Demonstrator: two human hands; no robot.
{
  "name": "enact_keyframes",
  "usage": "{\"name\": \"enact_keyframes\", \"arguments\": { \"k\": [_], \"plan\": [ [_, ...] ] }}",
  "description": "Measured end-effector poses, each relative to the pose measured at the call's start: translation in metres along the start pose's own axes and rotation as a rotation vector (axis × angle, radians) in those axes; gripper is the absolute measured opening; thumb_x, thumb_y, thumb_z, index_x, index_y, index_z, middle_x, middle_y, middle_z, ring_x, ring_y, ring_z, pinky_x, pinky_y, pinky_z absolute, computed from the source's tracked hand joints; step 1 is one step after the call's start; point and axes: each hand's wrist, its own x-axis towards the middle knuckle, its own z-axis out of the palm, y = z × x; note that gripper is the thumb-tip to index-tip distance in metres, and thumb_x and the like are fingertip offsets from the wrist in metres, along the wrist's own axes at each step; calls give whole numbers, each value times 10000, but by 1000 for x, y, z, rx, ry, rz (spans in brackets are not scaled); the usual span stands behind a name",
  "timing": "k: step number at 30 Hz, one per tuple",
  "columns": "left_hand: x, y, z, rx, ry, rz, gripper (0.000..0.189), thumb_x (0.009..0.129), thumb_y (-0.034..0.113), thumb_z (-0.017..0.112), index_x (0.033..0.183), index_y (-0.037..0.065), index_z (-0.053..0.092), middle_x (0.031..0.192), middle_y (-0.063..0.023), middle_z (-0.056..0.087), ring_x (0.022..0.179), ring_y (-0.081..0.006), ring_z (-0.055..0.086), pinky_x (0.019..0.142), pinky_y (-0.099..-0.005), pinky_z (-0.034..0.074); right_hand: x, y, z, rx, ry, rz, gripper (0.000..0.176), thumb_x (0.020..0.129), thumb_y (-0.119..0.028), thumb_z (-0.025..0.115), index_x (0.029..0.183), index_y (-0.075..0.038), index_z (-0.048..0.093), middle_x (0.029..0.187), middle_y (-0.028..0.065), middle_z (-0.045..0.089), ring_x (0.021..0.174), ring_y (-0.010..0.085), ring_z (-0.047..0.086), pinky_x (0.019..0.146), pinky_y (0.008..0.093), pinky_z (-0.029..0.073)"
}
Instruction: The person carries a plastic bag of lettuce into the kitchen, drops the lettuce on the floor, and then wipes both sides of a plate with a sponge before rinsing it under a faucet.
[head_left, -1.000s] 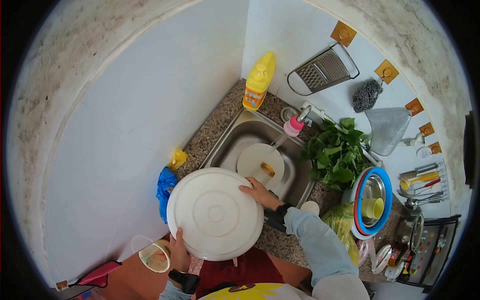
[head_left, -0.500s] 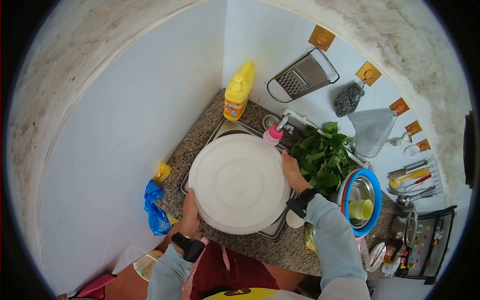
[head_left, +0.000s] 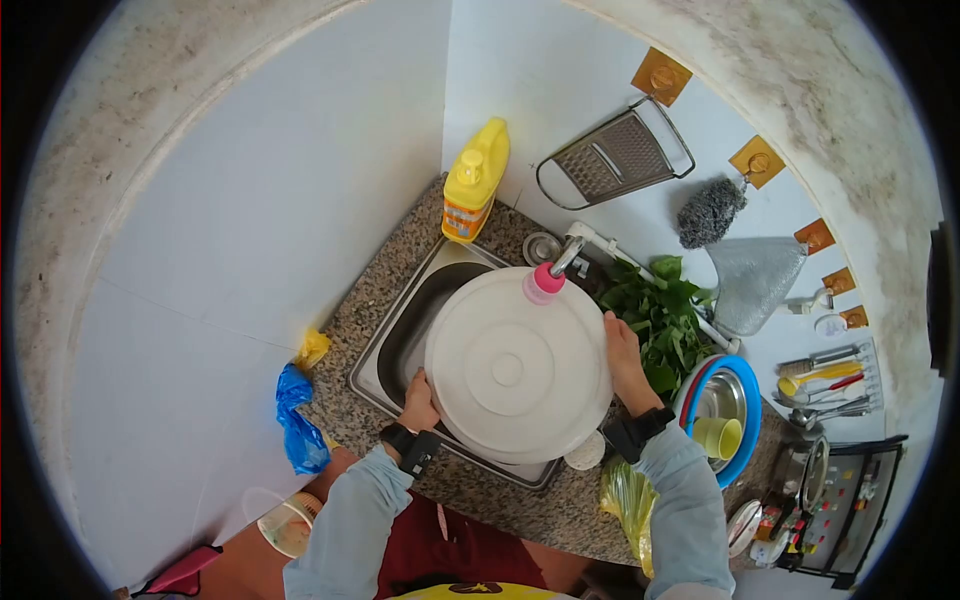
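A large round white plastic lid (head_left: pixel 500 410) lies over the right part of the steel sink (head_left: pixel 395 325), hiding much of the bowl. My left hand (head_left: pixel 419 403) is closed on its near left edge. On the opposite side, my right hand (head_left: pixel 627 362) grips the right edge, with its fingers partly hidden. The tap's pink nozzle (head_left: pixel 544 283) overlaps the far edge of the lid from above. Beside my right hand lie green leaves (head_left: pixel 665 325). A small whitish round object (head_left: pixel 585 452) sits near the lid's lower right edge.
A yellow bottle (head_left: pixel 475 180) stands behind the sink. To the right are blue-rimmed stacked basins (head_left: pixel 747 400) and a yellow plastic bag (head_left: pixel 628 500). A blue bag (head_left: pixel 300 420) is at the left counter edge. A grater (head_left: pixel 615 155) hangs on the wall.
Both hands have carried the lid to the right, uncovering the left part of the sink bowl. The lid's far edge now reaches under the pink nozzle.
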Motion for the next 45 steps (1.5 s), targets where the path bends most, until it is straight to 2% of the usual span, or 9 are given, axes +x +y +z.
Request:
{"name": "enact_keyframes", "arguments": {
  "k": [9, 13, 17, 21, 23, 29, 35, 43, 45],
  "plan": [
    [5, -4, 22, 38, 47, -110, 460, 998, 369, 243, 1292, 64, 420, 1242, -129, 533, 1113, -260, 542, 930, -417, 481, 9, -4, -13, -67, -31, -64, 440, 948, -372, 471, 1019, 47, 586, 886, 86, 619, 773, 131, 529, 712, 285, 438],
    [9, 0, 10, 108, 27, -171, 458, 995, 400, 302, 1270, 65, 451, 1213, -128, 555, 1025, -259, 592, 881, -443, 505, 3, -15, -13, 28, -72, 92, 461, 945, -373, 469, 1076, 58, 562, 944, 116, 624, 817, 161, 562, 732, 302, 457],
    [7, 9, -6, 204, 45, -144, 465, 996, 401, 308, 1260, 48, 458, 1198, -137, 562, 1040, -267, 585, 873, -445, 509, 7, -5, -9, 52, -106, 239, 478, 953, -391, 465, 1146, 38, 547, 1008, 113, 634, 863, 181, 605, 759, 307, 486],
    [-15, 28, -1, 128, 175, -123, 494, 994, 407, 312, 1280, 25, 441, 1231, -159, 543, 1059, -279, 577, 885, -446, 498, 13, 14, -4, 61, -162, 217, 492, 942, -388, 467, 1146, 54, 539, 1002, 135, 628, 883, 195, 598, 788, 314, 477],
    [-17, 35, 0, 146, 213, -95, 521, 993, 418, 301, 1300, 13, 418, 1261, -167, 523, 1079, -289, 567, 905, -454, 482, 19, 22, 0, -8, -196, 203, 513, 948, -395, 452, 1196, 50, 515, 1082, 134, 613, 937, 192, 587, 826, 313, 465],
    [-29, 57, 12, 124, 242, 35, 500, 989, 429, 315, 1301, 59, 439, 1255, -139, 539, 1086, -273, 564, 908, -418, 483, 30, 42, 29, 100, -54, 150, 523, 963, -392, 413, 1225, 53, 495, 1185, 115, 577, 1038, 203, 548, 927, 286, 395],
    [-12, 51, 2, 46, 88, 111, 493, 998, 404, 266, 1349, 78, 384, 1321, -117, 483, 1157, -244, 515, 937, -392, 468, 32, 28, 36, 72, -62, -102, 475, 964, -369, 421, 1157, 50, 535, 1083, 105, 605, 973, 186, 542, 891, 288, 399],
    [42, 10, -18, -199, -93, 124, 456, 1012, 332, 191, 1361, 97, 366, 1365, -105, 436, 1203, -233, 469, 982, -378, 426, 29, -4, 29, 120, -91, -152, 386, 951, -313, 472, 1107, 26, 570, 965, 51, 606, 861, 111, 513, 795, 246, 417],
    [36, 6, -9, -211, -27, 117, 462, 1009, 354, 214, 1346, 92, 389, 1346, -105, 458, 1188, -235, 484, 972, -379, 433, 30, -6, 26, 109, -103, -152, 383, 949, -312, 479, 1106, 26, 571, 962, 47, 606, 856, 106, 514, 789, 243, 418]
  ]
}}
